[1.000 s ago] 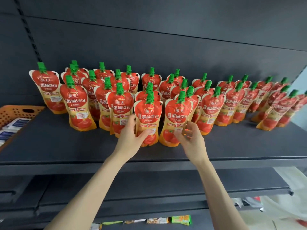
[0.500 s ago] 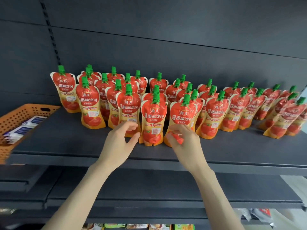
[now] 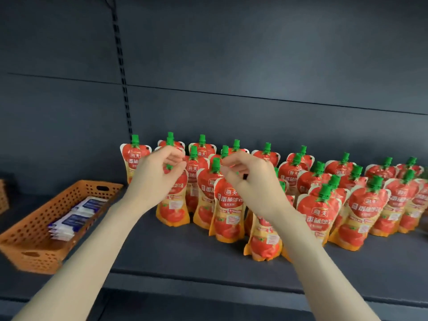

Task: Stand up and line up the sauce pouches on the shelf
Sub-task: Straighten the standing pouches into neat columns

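Orange basket [image 3: 46,230] sits at the left end of the shelf [image 3: 162,251], perforated walls, handle slot in the far end. It contains a stack of white and blue packets [image 3: 76,212] lying flat; print too blurred to read. A second basket [image 3: 3,195] shows only as a sliver at the left frame edge, contents not visible. Sauce pouches [image 3: 361,218], red with green caps, stand upright in a loose cluster several deep from mid-shelf to the right edge, the front ones staggered, not in a straight line. Left hand [image 3: 159,174]: fingers and thumb curled round the green cap of the left pouch [image 3: 172,209], which stands on the shelf at the cluster's front left; only a bit of cap shows between the fingers. Right hand [image 3: 250,181]: fingers curled tight, thumb and fingertips pinching the top of the middle pouch [image 3: 229,212], also standing; its cap is hidden except for a green speck inside the grip. Another pouch [image 3: 264,242], nearest the shelf edge, has its upper half covered by the right wrist. Rear rows are mostly blocked, caps only. The rightmost pouches are cut off by the frame. A slotted rail [image 3: 120,66] runs up the dark back panel [image 3: 254,54].
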`<state>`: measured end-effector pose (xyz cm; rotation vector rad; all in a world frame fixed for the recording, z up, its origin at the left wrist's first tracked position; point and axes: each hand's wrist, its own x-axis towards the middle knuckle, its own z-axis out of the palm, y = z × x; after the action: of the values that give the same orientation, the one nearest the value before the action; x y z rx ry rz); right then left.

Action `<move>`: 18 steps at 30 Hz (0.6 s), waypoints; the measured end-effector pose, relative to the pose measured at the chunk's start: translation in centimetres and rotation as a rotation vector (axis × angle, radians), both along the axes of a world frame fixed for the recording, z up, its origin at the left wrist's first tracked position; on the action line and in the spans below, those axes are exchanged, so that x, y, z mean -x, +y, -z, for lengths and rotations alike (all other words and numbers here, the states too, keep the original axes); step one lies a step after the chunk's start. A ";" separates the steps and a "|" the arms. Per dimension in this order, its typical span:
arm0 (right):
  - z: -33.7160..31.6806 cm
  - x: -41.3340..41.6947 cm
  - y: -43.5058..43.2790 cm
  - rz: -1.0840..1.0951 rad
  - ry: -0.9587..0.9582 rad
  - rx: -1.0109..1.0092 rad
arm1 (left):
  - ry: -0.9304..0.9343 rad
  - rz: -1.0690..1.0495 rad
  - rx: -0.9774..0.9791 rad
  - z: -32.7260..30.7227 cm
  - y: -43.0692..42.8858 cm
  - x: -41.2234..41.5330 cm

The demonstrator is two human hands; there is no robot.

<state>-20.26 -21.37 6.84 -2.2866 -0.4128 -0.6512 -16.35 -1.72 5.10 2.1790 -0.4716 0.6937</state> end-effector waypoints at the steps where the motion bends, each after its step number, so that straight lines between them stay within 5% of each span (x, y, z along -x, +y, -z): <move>1: -0.5 -1.2 0.8 0.001 0.001 0.009 | -0.002 0.007 -0.005 -0.5 0.7 -1.3; 18: -3.9 -18.3 5.5 0.025 0.413 0.255 | 0.259 0.221 -0.380 -3.0 6.4 -19.8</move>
<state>-1.92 -15.92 10.72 -2.5900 -0.2791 -0.1300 3.45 4.68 8.07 2.4741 -0.7390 0.2069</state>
